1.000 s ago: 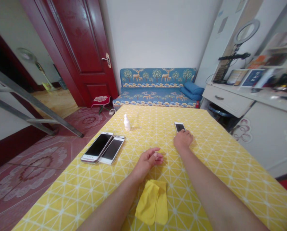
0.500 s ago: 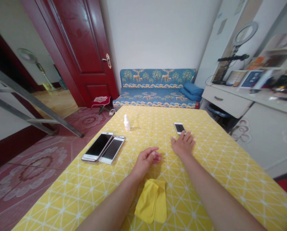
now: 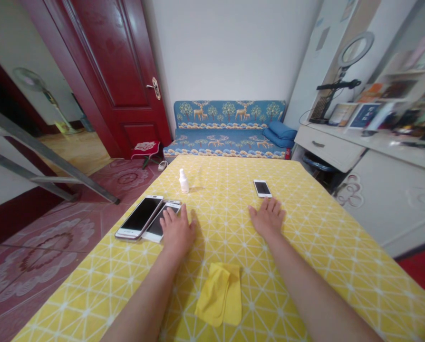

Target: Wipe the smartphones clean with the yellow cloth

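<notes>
My left hand is spread at the right edge of a white smartphone, its fingers overlapping the screen; whether they touch it I cannot tell. Beside that phone, on its left, lies a larger phone with a dark screen. My right hand lies flat with fingers apart on the table, just short of a small white phone. Between my forearms is a folded yellow cloth. A white spray bottle stands upright beyond the phones on the left.
A yellow patterned cloth covers the table. Behind it stands a blue sofa with deer prints. To the right is a white cabinet holding a ring light and clutter. At left are a metal ladder frame and a red door.
My left hand has moved left from the table's middle to the white smartphone, its fingers spreading from a loose curl. The right hand stays near the small phone. The view has shifted slightly.
</notes>
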### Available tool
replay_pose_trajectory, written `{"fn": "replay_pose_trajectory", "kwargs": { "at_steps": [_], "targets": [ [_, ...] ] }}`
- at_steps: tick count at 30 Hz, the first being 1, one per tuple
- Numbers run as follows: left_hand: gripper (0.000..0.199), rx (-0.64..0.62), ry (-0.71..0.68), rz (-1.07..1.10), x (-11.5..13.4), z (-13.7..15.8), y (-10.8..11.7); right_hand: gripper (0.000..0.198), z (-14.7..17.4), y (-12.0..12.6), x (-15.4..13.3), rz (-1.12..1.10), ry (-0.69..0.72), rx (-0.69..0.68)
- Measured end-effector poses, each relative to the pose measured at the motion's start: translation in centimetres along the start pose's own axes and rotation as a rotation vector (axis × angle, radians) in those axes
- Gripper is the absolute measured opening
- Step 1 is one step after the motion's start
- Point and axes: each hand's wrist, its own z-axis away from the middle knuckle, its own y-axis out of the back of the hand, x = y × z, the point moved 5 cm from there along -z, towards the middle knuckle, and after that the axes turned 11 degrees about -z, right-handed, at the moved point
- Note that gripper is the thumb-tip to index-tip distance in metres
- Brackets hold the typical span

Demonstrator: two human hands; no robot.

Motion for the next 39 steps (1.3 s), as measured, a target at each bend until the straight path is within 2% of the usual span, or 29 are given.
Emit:
{"fn": "replay_pose_trajectory", "kwargs": {
  "at_steps": [4, 8, 10, 13, 16, 21, 23, 26, 29, 31, 33, 35, 37, 39],
  "targets": [
    [0.062, -0.022, -0.155, 0.079, 2.3, 1.0, -0.4, 0.076, -0.1, -0.1, 0.0, 0.000, -0.007, -0.019],
    [0.056, -0.001, -0.433, 0.393, 4.5, 2.1, -0.2, 0.074, 0.1, 0.1, -0.1, -0.006, 0.016, -0.002],
    [0.053, 0.031, -0.515, 0.524, 4.8, 2.3, 0.1, 0.074, 0.2, 0.3, -0.1, -0.007, 0.026, 0.008],
    [0.059, 0.091, -0.435, 0.460, 3.8, 1.7, 0.2, 0.073, 0.3, 0.4, 0.0, -0.015, 0.044, 0.013],
    [0.069, 0.064, -0.328, 0.326, 2.7, 1.1, -0.1, 0.069, 0.6, 0.6, -0.2, -0.042, 0.098, 0.029],
    [0.063, 0.041, -0.318, 0.282, 2.7, 1.1, 0.0, 0.047, 2.9, 1.1, -1.9, -0.194, 0.335, 0.018],
    [0.063, 0.054, -0.304, 0.270, 2.8, 1.1, 0.2, 0.037, 4.8, 1.8, -3.2, -0.342, 0.461, -0.061],
    [0.072, 0.045, -0.258, 0.266, 2.5, 0.8, 0.1, 0.024, 8.5, 3.2, -4.9, -0.573, 0.606, -0.306],
    [0.086, 0.000, -0.168, 0.310, 1.9, 0.4, -0.2, 0.040, 12.4, 4.0, -6.0, -0.605, 0.722, -0.642],
    [0.088, -0.037, -0.117, 0.371, 1.6, 0.3, -0.5, 0.037, 13.9, 4.1, -6.2, -0.575, 0.754, -0.692],
    [0.083, -0.065, -0.072, 0.470, 1.6, 0.3, -0.7, 0.022, 14.4, 3.9, -6.3, -0.605, 0.749, -0.680],
    [0.075, -0.067, -0.032, 0.689, 1.7, 0.3, -0.7, 0.011, 14.3, 3.1, -6.3, -0.760, 0.670, -0.735],
    [0.064, -0.095, 0.012, 1.054, 2.0, 0.4, -0.8, 0.006, 13.5, 2.2, -6.1, -1.036, 0.492, -0.802],
    [0.053, -0.211, 0.062, 1.464, 2.6, 0.6, -1.1, 0.017, 12.0, 1.5, -5.3, -1.359, 0.253, -0.749]
  ]
}}
